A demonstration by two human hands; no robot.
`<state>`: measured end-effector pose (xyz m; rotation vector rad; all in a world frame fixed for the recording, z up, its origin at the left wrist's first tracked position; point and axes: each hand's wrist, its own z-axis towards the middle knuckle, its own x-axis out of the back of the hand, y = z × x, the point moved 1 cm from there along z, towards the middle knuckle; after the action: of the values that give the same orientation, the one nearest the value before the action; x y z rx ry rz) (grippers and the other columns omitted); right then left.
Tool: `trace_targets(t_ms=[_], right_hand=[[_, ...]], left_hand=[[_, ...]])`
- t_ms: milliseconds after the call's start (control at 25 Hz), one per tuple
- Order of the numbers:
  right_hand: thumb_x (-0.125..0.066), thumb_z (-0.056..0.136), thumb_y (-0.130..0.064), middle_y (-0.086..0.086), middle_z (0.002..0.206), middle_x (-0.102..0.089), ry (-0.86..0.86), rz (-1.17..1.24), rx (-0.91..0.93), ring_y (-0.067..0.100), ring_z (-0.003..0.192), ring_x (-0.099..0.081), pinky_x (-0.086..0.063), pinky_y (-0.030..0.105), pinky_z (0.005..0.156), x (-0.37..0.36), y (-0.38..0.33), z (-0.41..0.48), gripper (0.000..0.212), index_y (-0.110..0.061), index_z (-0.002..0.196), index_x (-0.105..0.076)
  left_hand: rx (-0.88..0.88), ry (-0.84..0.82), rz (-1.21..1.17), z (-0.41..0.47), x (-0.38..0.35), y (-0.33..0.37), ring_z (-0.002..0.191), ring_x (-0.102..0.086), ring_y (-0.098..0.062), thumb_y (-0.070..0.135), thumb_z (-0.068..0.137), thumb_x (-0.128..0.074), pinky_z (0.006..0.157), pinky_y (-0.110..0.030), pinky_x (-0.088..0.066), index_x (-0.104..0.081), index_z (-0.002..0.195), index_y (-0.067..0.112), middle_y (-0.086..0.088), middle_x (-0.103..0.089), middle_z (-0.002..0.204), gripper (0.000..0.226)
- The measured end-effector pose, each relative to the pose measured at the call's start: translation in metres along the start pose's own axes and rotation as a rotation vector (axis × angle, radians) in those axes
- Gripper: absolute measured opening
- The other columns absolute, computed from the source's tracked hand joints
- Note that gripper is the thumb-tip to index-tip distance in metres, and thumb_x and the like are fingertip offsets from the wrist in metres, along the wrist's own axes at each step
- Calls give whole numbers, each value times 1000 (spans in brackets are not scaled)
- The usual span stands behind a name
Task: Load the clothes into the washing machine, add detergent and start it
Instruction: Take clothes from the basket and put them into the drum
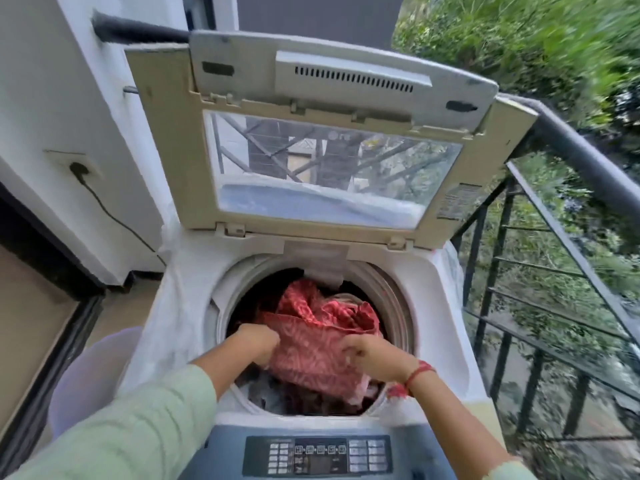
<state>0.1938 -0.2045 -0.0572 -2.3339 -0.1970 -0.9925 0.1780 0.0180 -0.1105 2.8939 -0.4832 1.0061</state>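
While both hands reach into the open washing machine (187, 306), loading looks to be the step in hand. The left hand (258, 341) has its fingers curled down into the left edge of a red patterned garment (311, 344). The right hand (372, 355) pinches the same cloth at its right edge, fingers bent and close together, though blur hides how many of them grip. Between the two sets of fingers the garment bunches in a mound. Beyond the fingertips it rises toward the far side of the drum (391, 296), and below the knuckles darker clothes lie deeper in the tub. Above and beyond the fingers the lid (166, 150) stands propped open, and behind the wrists, nearest the person, sits the control panel (318, 455). The next move probably calls for pushing the cloth down under the rim and letting go. After that comes finding detergent, none of which shows here, before the lid is closed and the panel pressed.
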Motion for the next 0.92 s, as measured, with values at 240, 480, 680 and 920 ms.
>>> trace_targets(t_ms=[240,480,680,920], right_hand=[[-68,80,-29,7,135,-51,681,74,-116,22,121,-51,-45,34,96,40,3,40,60,-19,135,-44],[-50,82,-56,6,149,36,-12,-191,-475,50,134,26,-7,73,103,-71,45,121,101,-28,144,25],[-54,80,-59,14,151,31,-453,-113,-556,50,135,26,-5,70,108,-161,44,158,110,-26,138,34],[-39,84,-67,5,157,18,-237,-164,-572,42,142,9,-11,71,104,-158,65,205,97,-27,144,26]], left_hand=[[230,867,-589,11,28,-31,120,-48,-28,39,93,-45,97,-43,-41,-52,126,21,-7,-54,128,39],[22,376,-436,67,9,11,141,23,-35,71,53,-72,106,-69,4,24,144,31,-10,24,155,138],[80,51,-247,123,-59,32,138,29,-39,56,56,-82,98,-78,5,36,136,32,-8,34,151,145],[201,30,-223,192,-86,18,137,31,-36,54,63,-78,95,-76,13,35,137,32,-6,37,150,137]])
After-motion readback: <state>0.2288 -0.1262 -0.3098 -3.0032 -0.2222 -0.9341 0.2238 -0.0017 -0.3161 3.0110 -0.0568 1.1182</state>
